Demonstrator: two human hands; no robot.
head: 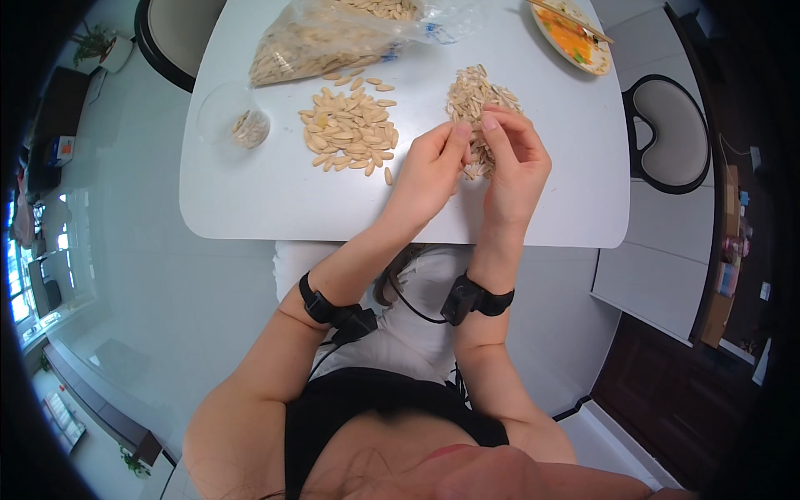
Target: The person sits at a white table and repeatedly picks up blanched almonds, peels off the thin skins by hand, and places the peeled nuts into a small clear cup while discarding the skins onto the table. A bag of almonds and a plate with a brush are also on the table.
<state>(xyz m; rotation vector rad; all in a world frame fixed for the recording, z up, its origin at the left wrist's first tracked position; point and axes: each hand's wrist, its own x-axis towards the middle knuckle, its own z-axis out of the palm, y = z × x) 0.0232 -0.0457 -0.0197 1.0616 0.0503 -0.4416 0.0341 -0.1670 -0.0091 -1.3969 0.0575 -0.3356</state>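
Note:
My left hand [435, 164] and my right hand [520, 153] meet with bent fingers over the near part of a pile of split seed shells [473, 94]. Thumbs and fingertips pinch close together; whatever small piece lies between them is too hidden to tell. Left of my hands, a pile of whole pale seeds [350, 131] is spread on the white table [281, 206], and one loose seed [389, 176] lies at its near right edge. Farther left stands a clear plastic cup or bowl [215, 119] with a small heap of pale pieces [250, 129] in it.
A clear plastic bag of seeds [312, 50] lies open at the table's far side. A plate with orange food remains [572, 39] and chopsticks [575, 22] is at the far right. Chairs stand beyond the table's right side [672, 134] and far left corner [178, 37].

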